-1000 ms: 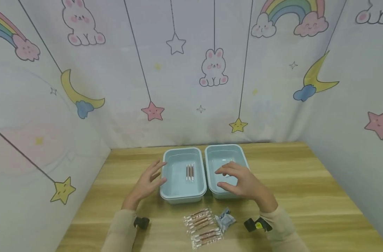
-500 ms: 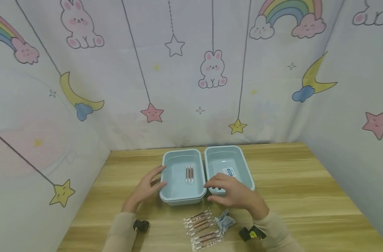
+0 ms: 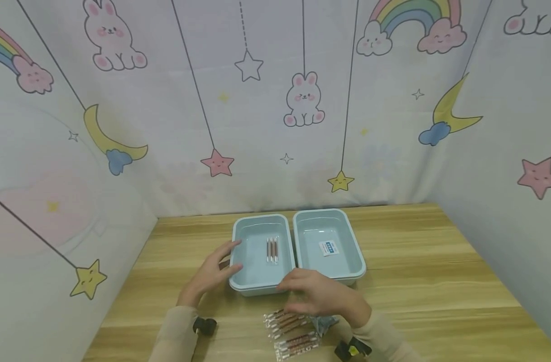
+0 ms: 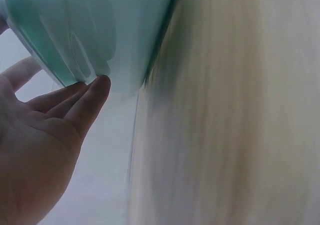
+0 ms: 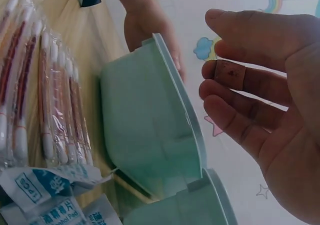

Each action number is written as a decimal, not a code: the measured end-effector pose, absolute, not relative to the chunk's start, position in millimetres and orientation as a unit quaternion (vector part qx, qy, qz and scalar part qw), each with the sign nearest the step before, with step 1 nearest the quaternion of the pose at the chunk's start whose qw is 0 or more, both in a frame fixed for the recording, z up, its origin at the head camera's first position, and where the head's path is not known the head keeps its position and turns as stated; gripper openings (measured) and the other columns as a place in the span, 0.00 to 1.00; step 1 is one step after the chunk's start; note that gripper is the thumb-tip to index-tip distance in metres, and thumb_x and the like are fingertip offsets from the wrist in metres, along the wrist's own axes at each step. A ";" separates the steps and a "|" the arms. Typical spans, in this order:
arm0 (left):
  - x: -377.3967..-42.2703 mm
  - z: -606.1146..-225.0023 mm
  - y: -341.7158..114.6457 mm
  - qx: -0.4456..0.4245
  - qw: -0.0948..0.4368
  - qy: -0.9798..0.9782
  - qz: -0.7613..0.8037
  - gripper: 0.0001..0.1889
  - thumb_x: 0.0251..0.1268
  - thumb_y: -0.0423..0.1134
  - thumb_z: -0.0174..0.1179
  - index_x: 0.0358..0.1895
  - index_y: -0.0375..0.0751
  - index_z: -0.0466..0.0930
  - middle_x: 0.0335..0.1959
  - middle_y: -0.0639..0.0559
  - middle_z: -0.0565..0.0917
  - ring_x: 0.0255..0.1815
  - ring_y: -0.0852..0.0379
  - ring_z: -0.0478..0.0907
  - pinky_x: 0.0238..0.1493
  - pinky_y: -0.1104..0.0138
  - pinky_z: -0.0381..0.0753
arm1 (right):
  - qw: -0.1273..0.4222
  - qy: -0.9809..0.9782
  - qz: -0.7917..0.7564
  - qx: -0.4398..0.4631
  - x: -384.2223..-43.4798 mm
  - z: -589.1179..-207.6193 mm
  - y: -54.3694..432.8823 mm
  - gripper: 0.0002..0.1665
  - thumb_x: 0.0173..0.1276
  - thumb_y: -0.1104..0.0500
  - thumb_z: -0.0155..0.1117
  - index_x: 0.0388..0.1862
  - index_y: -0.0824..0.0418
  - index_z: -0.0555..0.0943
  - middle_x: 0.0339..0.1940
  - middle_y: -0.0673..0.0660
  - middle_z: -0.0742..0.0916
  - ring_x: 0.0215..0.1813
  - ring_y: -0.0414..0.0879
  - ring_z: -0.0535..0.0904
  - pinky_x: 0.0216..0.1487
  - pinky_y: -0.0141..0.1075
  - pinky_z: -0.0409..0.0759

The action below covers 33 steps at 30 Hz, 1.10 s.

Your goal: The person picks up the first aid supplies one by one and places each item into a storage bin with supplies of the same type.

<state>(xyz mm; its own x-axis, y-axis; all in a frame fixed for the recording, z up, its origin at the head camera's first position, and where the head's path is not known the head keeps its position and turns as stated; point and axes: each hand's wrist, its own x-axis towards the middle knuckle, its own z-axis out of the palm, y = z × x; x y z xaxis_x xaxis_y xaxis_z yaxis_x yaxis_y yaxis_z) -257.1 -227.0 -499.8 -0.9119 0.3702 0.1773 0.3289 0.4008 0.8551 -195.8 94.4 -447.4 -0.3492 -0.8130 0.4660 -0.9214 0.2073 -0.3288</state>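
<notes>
My left hand [image 3: 209,274] rests its thumb and a finger on the left rim of the left pale blue bin [image 3: 252,251]. In the left wrist view, other fingertips touch that bin's outer wall. Three wrapped cotton swabs [image 3: 272,250] lie side by side inside it. Holding nothing, my right hand [image 3: 320,294] hovers in front of the bins, over the loose swab packs [image 3: 298,344]. The right wrist view shows its fingers loosely bent, one wearing a brown bandage [image 5: 230,75]. Crumpled alcohol pad packets [image 5: 50,200] lie beside the swab packs, partly covered by the hand in the head view.
A second pale blue bin [image 3: 311,261] stands right of the first, with a white and blue packet [image 3: 328,248] on its floor. Behind the wooden table [image 3: 415,261] hangs a cloth printed with rabbits and stars. Each wrist carries a small black camera [image 3: 205,326].
My right hand has moved from over the right bin, left and toward me, to above the swab packs, uncovering the packet in that bin. My left hand has settled onto the left bin's rim.
</notes>
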 end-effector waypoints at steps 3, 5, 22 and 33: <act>-256.1 -499.5 -226.3 0.200 0.026 0.840 0.504 0.33 0.64 0.41 0.64 0.72 0.40 0.64 0.75 0.33 0.56 0.75 0.33 0.55 0.67 0.49 0.70 | 0.070 -0.777 0.268 0.565 -193.9 -449.0 92.8 0.19 0.61 0.56 0.72 0.51 0.58 0.82 0.47 0.51 0.86 0.49 0.39 0.81 0.53 0.22 0.77; -255.7 -499.2 -225.7 0.193 0.028 0.842 0.503 0.32 0.64 0.40 0.64 0.71 0.40 0.65 0.76 0.33 0.56 0.75 0.33 0.54 0.66 0.48 0.70 | 0.051 -0.783 0.255 0.565 -193.3 -451.2 91.6 0.19 0.61 0.55 0.71 0.51 0.58 0.82 0.47 0.50 0.86 0.49 0.38 0.81 0.54 0.20 0.76; -257.7 -497.4 -223.9 0.189 0.027 0.853 0.486 0.33 0.65 0.43 0.64 0.72 0.43 0.65 0.76 0.34 0.54 0.76 0.34 0.52 0.67 0.48 0.70 | 0.021 -0.799 0.181 0.574 -193.2 -477.3 79.8 0.22 0.60 0.49 0.71 0.52 0.55 0.83 0.46 0.46 0.85 0.50 0.35 0.79 0.56 0.18 0.72; -255.6 -498.6 -225.7 0.195 0.028 0.853 0.484 0.33 0.65 0.44 0.64 0.72 0.44 0.64 0.76 0.33 0.53 0.76 0.33 0.52 0.66 0.47 0.70 | -0.011 -0.805 0.166 0.569 -189.7 -479.1 72.9 0.21 0.58 0.51 0.71 0.51 0.54 0.83 0.46 0.45 0.87 0.49 0.33 0.79 0.55 0.17 0.71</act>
